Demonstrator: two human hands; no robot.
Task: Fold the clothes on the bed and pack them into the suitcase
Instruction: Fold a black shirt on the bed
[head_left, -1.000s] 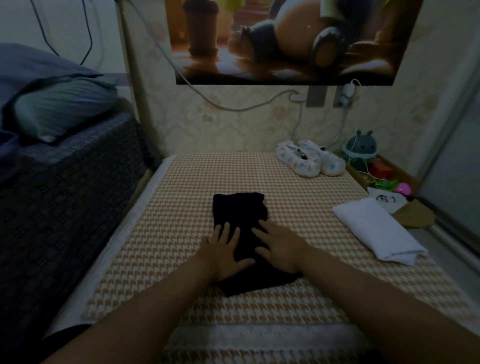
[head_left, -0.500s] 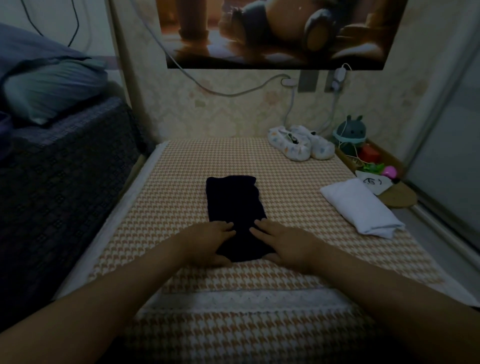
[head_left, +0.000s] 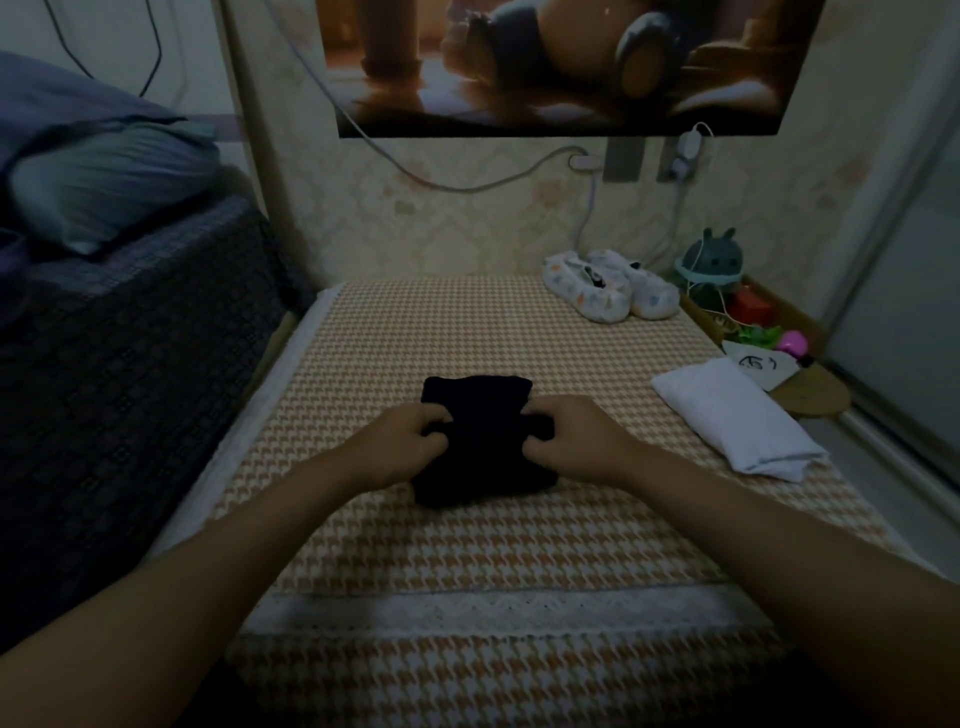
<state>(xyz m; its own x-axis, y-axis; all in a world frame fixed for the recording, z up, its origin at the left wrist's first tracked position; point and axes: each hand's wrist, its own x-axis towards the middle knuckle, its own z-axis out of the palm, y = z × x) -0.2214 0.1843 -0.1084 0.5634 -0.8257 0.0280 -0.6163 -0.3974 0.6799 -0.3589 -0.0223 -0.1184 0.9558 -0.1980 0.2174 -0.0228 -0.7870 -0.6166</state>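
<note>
Landmark: black folded cloth garment (head_left: 480, 441), lying mid-way across the bed with the orange-and-white houndstooth cover (head_left: 467, 545). Its long axis runs away from the person toward the wall; far edge flat, near part bunched and thicker.

Far left of the garment: dark patterned raised surface (head_left: 130, 353) with a grey-blue pillow (head_left: 104, 192) on top.

Left hand (head_left: 397, 447) grips the garment's left edge, fingers curled in and pinching the fabric. Right hand (head_left: 582, 439) grips the right edge the same way, fingers closed on the cloth. Both hands sit at the garment's middle, either side of it.

Beyond and right of the garment: pair of white patterned baby shoes (head_left: 610, 291) at the wall, toes pointing toward the person.

Right of the garment, well apart: white folded cloth piece (head_left: 732, 418), long axis slanting from far-left to near-right, near the bed's right edge.

Further right, beyond the white piece: wooden open tray (head_left: 769, 301) holding a grey-green round toy with ears (head_left: 711, 257), a red block, green and pink small items; detail too dim to tell. A round wooden disc (head_left: 815, 397) lies just beside the white piece.
</note>
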